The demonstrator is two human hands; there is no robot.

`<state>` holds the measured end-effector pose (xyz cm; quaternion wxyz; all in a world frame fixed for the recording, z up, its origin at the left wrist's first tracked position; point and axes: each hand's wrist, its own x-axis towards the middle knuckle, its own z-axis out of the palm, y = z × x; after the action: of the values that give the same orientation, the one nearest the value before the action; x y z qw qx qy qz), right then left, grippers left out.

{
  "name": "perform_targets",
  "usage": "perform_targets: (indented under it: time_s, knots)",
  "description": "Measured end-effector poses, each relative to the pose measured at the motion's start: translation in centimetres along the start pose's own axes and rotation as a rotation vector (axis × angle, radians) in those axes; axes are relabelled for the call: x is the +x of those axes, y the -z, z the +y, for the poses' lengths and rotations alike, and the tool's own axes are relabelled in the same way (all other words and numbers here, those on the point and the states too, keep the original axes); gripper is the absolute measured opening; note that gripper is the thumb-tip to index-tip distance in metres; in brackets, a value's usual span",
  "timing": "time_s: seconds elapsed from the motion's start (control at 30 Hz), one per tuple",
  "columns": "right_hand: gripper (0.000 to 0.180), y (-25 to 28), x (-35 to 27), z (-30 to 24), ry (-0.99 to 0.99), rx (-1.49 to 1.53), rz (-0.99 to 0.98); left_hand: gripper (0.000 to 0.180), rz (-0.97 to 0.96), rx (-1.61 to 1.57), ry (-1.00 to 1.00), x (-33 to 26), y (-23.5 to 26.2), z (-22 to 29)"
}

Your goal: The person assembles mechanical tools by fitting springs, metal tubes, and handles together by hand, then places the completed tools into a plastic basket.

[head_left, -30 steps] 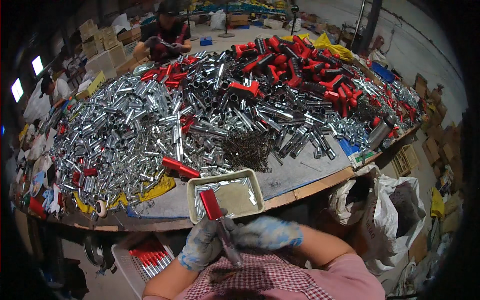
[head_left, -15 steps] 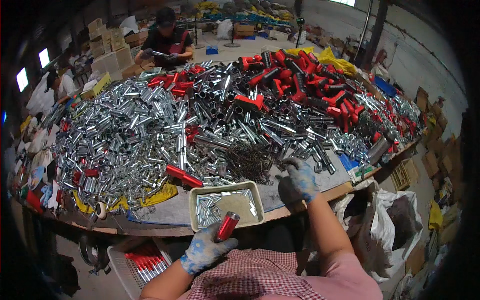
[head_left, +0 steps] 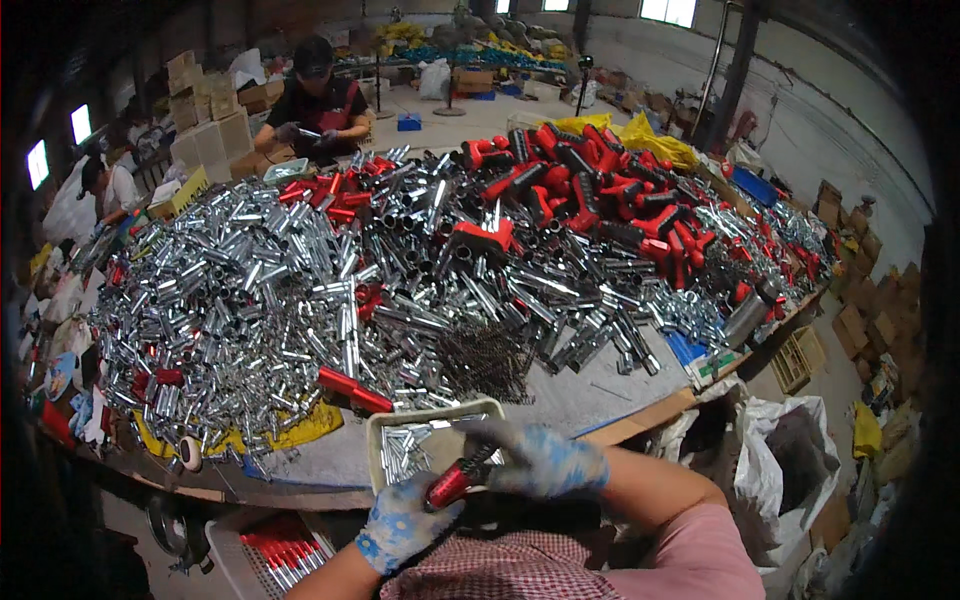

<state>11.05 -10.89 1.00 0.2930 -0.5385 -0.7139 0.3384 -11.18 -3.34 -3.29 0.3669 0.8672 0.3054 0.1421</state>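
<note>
My left hand (head_left: 405,520), in a white and blue patterned glove, is closed around a short red metal tube (head_left: 449,487) tilted up to the right. My right hand (head_left: 553,461), gloved the same way, is closed on a dark coil spring (head_left: 482,453) at the tube's upper end. How far the spring sits inside the tube cannot be made out. Just beyond both hands stands a cream plastic tray (head_left: 374,440) with small silver pins (head_left: 404,455), partly covered by my gloves. A heap of dark springs (head_left: 485,362) lies on the table behind the tray.
Silver tubes and small metal parts (head_left: 230,300) are piled across the table, with red and black handles (head_left: 585,190) at the back right. A basket (head_left: 225,555) of red-ended rods is at lower left, white sacks (head_left: 790,450) at right. A co-worker (head_left: 315,110) works across the table.
My right hand has come from the spring heap leftward and toward me, bringing a spring to the red tube. My left hand still holds the tube. The view has shifted slightly.
</note>
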Motion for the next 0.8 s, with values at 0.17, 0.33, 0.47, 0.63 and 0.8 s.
perform_targets:
  time_s: [0.17,0.33,0.47,0.63,0.8]
  knots:
    - [0.075,9.8,14.2,11.6,-0.13,0.636,0.538,0.039,0.108,-0.139,0.183,0.4,0.9,-1.3]
    - [0.06,21.7,22.0,31.0,-0.445,0.505,0.908,0.039,0.008,-0.215,0.149,1.7,0.2,-0.2]
    - [0.05,15.7,28.0,22.9,-0.45,-0.302,0.314,0.043,-0.004,-0.379,0.439,-0.1,1.2,-2.0]
    - [0.039,15.3,17.8,12.0,-0.346,0.034,0.74,0.041,-0.057,-0.241,0.324,0.8,1.8,-2.2]
    - [0.047,8.6,5.7,6.6,0.011,0.751,0.896,0.043,-0.05,-0.188,0.134,1.2,1.1,-1.8]
